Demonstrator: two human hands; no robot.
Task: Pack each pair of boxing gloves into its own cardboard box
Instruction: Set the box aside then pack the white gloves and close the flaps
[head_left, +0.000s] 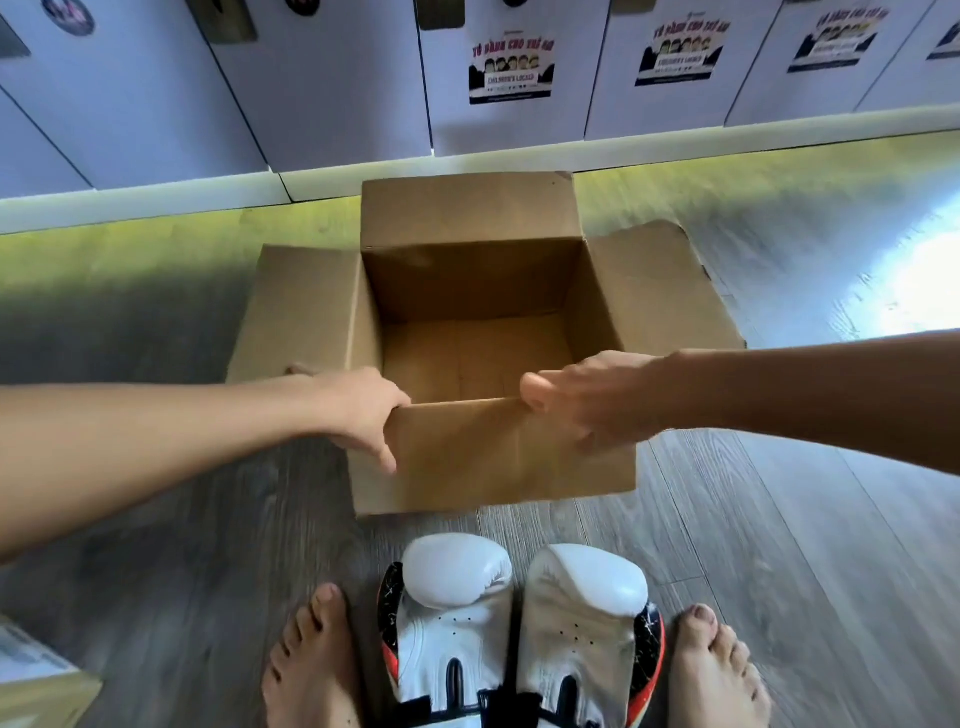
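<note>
An open brown cardboard box (470, 223) stands on the wooden floor with nothing inside it, its four flaps spread outward. My left hand (358, 410) grips the left end of the near flap, thumb over its fold. My right hand (587, 400) grips the right end of the same flap. Two white boxing gloves with black and red cuffs lie side by side on the floor just in front of the box: the left glove (452, 597) and the right glove (582, 618), between my bare feet.
A row of white locker doors (332, 93) with stickers runs along the far side behind a pale plinth. The corner of another cardboard box (36, 680) shows at the bottom left. My bare feet (306, 660) stand either side of the gloves.
</note>
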